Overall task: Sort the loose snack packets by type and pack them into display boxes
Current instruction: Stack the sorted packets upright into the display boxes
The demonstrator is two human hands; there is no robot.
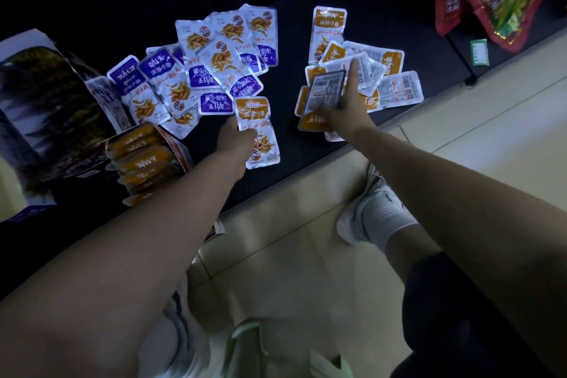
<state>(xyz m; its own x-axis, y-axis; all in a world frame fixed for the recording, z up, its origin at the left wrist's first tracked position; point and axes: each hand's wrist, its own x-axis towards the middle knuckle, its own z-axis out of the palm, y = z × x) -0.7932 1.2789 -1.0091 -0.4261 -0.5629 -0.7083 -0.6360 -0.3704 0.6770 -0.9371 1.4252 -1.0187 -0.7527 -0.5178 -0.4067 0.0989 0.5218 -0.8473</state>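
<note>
Left grip [237, 138] pinches one orange packet [257, 132] by its edge, just beside the purple heap [199, 70]. Right grip [343, 107] curls round a purple-edged packet [326, 90], back up, over the orange heap [377, 77] on the dark tabletop [294, 147]. Best to move each to its own kind and file flat into the display box [144, 159] of orange ones. Slick, crinkly foil pouches with rounded corners.

The left arm [153, 239] and right arm [445, 181] are bare; lower down, a white sneaker [356, 221], white sock [388, 221] and dark shorts [460, 301].
</note>
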